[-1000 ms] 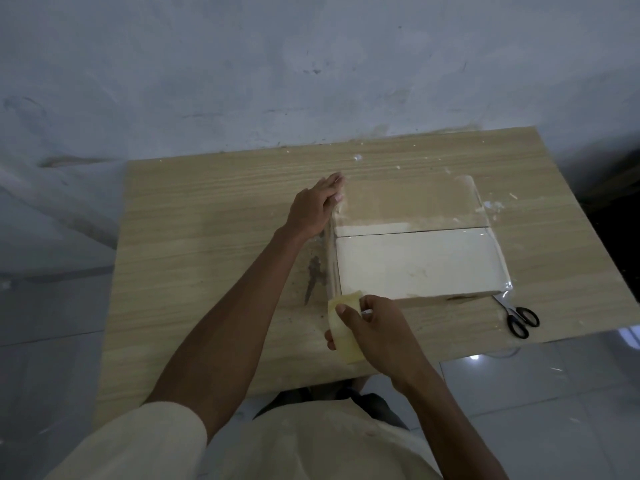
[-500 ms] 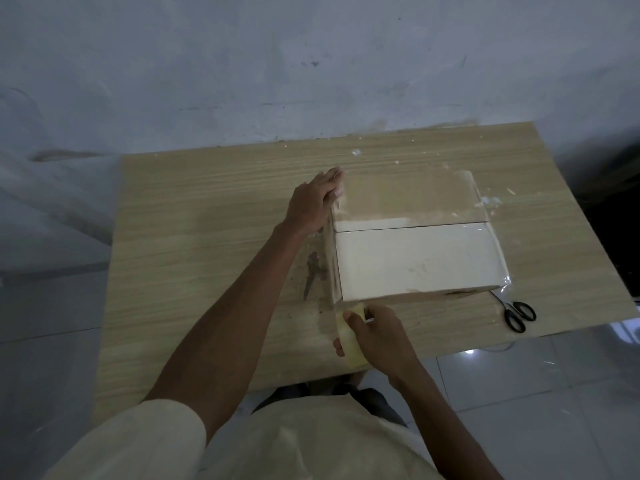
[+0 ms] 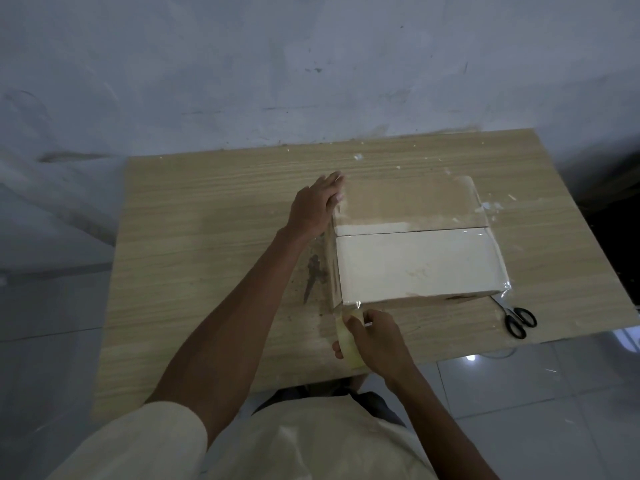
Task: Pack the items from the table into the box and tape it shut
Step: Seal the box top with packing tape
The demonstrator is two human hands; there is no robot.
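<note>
The box (image 3: 415, 251) is placed on the wooden table (image 3: 207, 254), right of the middle, and its two top flaps are closed, with a thin dark seam between them. The far flap is brown and the near flap is white. A glossy clear film is seen on the top and at the right edge of the box.

The left hand (image 3: 317, 207) is laid flat against the left side of the box, near its far corner, with the fingers straight and nothing grasped. The right hand (image 3: 375, 341) is curled round a pale roll of tape (image 3: 348, 348), which is held just in front of the near left corner of the box.

Black-handled scissors (image 3: 517, 320) are lying on the table beside the near right corner of the box, close to the table edge.
</note>
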